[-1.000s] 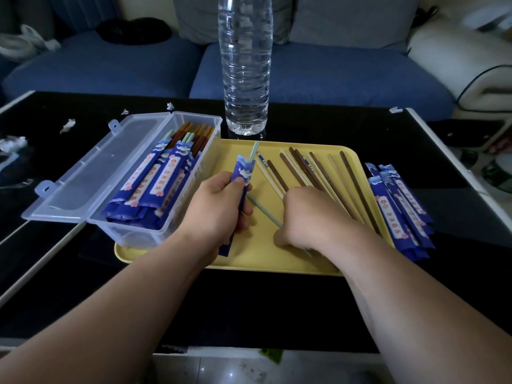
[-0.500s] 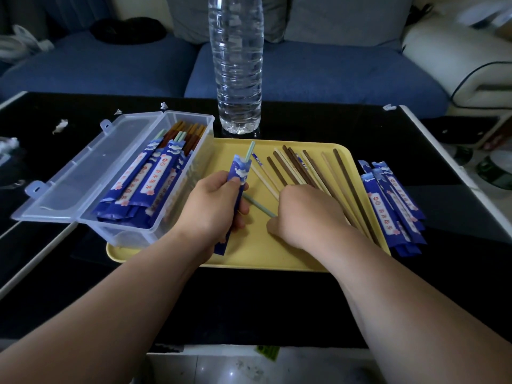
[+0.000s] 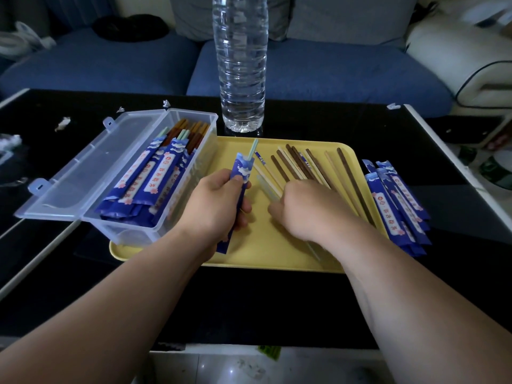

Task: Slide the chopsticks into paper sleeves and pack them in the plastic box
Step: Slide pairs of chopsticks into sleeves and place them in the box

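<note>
Chopsticks [image 3: 304,164] lie loose in a row on the far half of a yellow tray [image 3: 277,256] — brown ones and pale ones, side by side. The left hand [image 3: 216,209] holds a blue paper sleeve [image 3: 243,169] tight, with its fingers wrapped round the middle and the thumb on the front. A light green chopstick [image 3: 253,147] sticks out of the top of that sleeve. The bottom end of the sleeve pokes out under the hand, over the tray.

The right hand [image 3: 307,212] lies palm down on the tray, just beside the left one, and covers the near ends of the loose sticks. Its fingers bend down over a second green chopstick [image 3: 265,187], which looks blurry — I cannot tell if they pinch it or only touch it.

A clear plastic box [image 3: 133,236] sits on the left, with its right side over the tray's left edge. Its lid [image 3: 80,173] lies open to the left. Inside are packed chopsticks [image 3: 155,176] in blue sleeves, with their tips poking out at the far end. A pile of sleeves [image 3: 399,209] lies on the black table [image 3: 277,300], right against the tray's right side. A water bottle [image 3: 239,65] stands up straight just behind the tray.
</note>
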